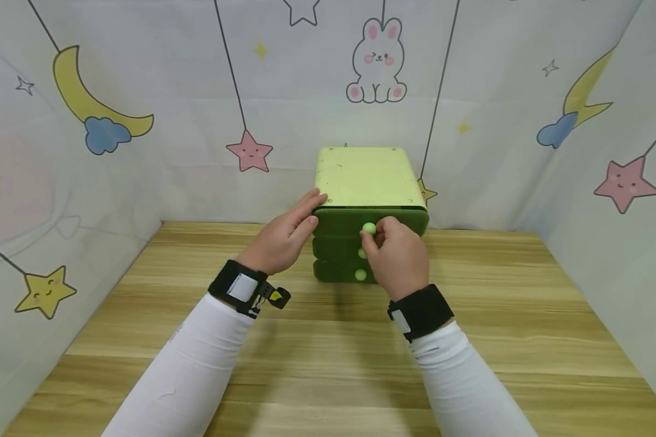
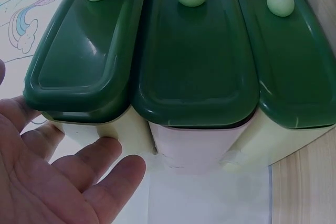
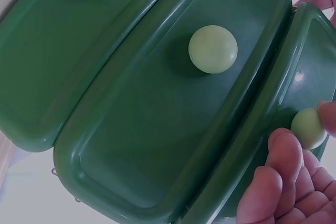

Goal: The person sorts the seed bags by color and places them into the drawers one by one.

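Observation:
A small cabinet with a pale yellow-green top (image 1: 366, 176) and three dark green drawers stands toward the back of the table. My right hand (image 1: 401, 258) pinches the round light-green knob (image 3: 307, 129) of the top drawer (image 1: 336, 223) between thumb and fingers. That drawer's front juts out slightly past the ones below, as the left wrist view shows. At the cabinet's left side is my left hand (image 1: 279, 240), its fingers extended along the upper edge and side wall. The middle drawer (image 2: 197, 66) and bottom drawer (image 2: 299, 61) sit against the body, each with its own knob.
Under the cabinet lies a wood-grain table (image 1: 328, 376). White cloth walls (image 1: 186, 91) printed with stars, moons and a rabbit enclose it at the back and both sides, with the back one close behind the cabinet.

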The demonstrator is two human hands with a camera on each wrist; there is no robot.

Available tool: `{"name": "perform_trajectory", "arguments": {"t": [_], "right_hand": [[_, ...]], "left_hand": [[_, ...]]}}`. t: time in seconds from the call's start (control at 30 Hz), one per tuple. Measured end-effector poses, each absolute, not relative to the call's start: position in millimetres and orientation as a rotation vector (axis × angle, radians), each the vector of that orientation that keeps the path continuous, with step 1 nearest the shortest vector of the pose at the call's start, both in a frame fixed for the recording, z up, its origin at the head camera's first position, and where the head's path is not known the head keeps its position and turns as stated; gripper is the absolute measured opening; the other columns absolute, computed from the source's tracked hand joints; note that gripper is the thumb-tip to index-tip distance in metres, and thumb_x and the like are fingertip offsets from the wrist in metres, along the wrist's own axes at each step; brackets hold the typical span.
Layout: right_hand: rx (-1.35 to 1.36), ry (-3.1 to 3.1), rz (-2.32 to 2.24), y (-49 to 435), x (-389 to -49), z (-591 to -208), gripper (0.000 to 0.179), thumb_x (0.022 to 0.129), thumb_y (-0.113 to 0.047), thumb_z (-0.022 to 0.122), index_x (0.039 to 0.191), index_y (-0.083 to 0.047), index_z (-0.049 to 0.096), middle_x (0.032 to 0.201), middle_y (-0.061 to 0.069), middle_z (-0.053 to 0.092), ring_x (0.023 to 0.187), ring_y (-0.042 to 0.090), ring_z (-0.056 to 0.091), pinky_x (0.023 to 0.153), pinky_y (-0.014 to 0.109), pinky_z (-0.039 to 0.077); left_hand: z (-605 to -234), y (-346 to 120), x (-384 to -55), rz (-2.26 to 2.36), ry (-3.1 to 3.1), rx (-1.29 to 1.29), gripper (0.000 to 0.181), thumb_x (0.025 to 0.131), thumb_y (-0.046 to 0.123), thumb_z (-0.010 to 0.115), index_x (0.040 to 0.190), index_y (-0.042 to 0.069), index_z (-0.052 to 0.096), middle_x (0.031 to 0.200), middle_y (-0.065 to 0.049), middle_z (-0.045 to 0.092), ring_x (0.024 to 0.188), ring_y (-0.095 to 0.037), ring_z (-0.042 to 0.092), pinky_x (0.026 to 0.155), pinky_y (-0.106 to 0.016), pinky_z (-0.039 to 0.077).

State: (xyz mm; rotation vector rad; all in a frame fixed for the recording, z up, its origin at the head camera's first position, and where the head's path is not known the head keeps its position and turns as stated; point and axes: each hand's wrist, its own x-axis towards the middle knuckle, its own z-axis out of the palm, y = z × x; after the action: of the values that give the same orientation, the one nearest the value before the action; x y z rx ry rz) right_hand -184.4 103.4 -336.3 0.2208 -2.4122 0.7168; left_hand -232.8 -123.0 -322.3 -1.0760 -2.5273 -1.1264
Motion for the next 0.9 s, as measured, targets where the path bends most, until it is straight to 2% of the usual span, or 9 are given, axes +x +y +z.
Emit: {"name": "perform_trajectory", "arguments": {"t": [0.9], "right_hand": [[0.184, -2.428, 0.716, 101.5, -191.5, -337.4, 0.026, 0.089, -0.033, 0.063, 0.086, -0.008, 0.06, 0.074, 0.003, 0.062, 0.059, 0.014, 0.052, 0.048, 0.033, 0.046]], "left_hand": [[-322.0, -123.6, -231.7, -1.147, -2.519, -1.084, 0.047, 0.104, 0.037, 0.026, 0.148, 0.02, 0.029, 0.154, 0.003, 0.015, 0.134, -0.005, 0.011, 0.11, -0.042, 0.021]]}}
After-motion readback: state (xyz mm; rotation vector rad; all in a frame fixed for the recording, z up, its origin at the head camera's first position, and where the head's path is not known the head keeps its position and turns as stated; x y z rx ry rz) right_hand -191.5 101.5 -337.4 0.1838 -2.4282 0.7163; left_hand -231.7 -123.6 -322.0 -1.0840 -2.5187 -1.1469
